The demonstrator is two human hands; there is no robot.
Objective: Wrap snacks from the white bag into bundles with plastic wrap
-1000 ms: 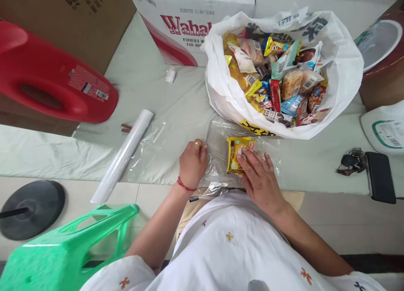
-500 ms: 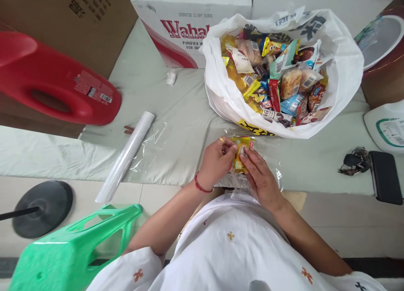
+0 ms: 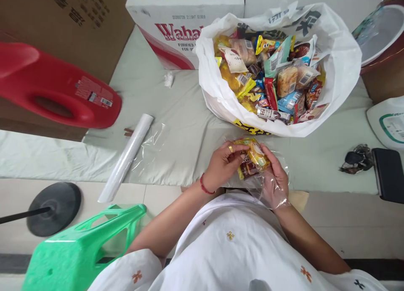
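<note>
- Left hand (image 3: pixel 224 165): fingers curled, thumb and forefinger close together at the left side of the yellow snack packet (image 3: pixel 259 155); can't tell if they pinch wrapper or film.
- Right hand (image 3: pixel 278 182): closed around the packet's right side, thumb along that edge, remaining fingers mostly hidden.
- Packet: between both hands, near the tabletop (image 3: pixel 183 127) front edge, just below the white bag (image 3: pixel 217 101). Brown printed part shows under the yellow; can't tell if one packet or two.
- Clear film (image 3: pixel 264 194): around the packet, draped over right palm and wrist.
- White bag: open, full of mixed wrapped snacks (image 3: pixel 287 80), in front of the carton (image 3: pixel 179 28).
- Left side: white roll (image 3: pixel 126 158) lies slanted, red jug (image 3: pixel 59 91) beyond it.
- Right side: keys (image 3: pixel 356 160) beside the black phone (image 3: pixel 391 174).
</note>
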